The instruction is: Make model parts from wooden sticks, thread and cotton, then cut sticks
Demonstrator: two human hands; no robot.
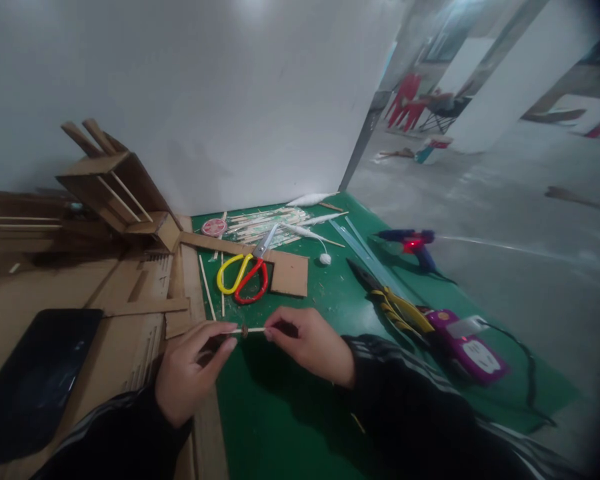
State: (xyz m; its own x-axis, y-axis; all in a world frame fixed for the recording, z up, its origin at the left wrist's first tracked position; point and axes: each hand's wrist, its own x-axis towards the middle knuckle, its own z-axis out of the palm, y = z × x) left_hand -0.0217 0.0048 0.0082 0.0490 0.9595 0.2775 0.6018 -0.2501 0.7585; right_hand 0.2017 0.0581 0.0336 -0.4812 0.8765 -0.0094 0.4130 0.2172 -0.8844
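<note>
Between my two hands a thin wooden stick (256, 329) is held level above the green tabletop, with a small brown piece (245, 331) around or against its middle. My left hand (193, 363) pinches the left end between thumb and fingers. At the other end, the fingertips of my right hand (310, 343) are closed on the same stick. Just beyond lie scissors (251, 270) with one yellow and one red handle, blades pointing away. A square of cardboard (290, 276) is beside them.
Cardboard structures (97, 167) and a black tablet-like slab (35, 380) occupy the left. Packaged sticks (265, 227) lie at the back. On the right are clear glue sticks (367, 253), yellow-handled pliers (405, 310), a purple power strip (470, 347) with a cable, and a glue gun (415, 243) glowing red.
</note>
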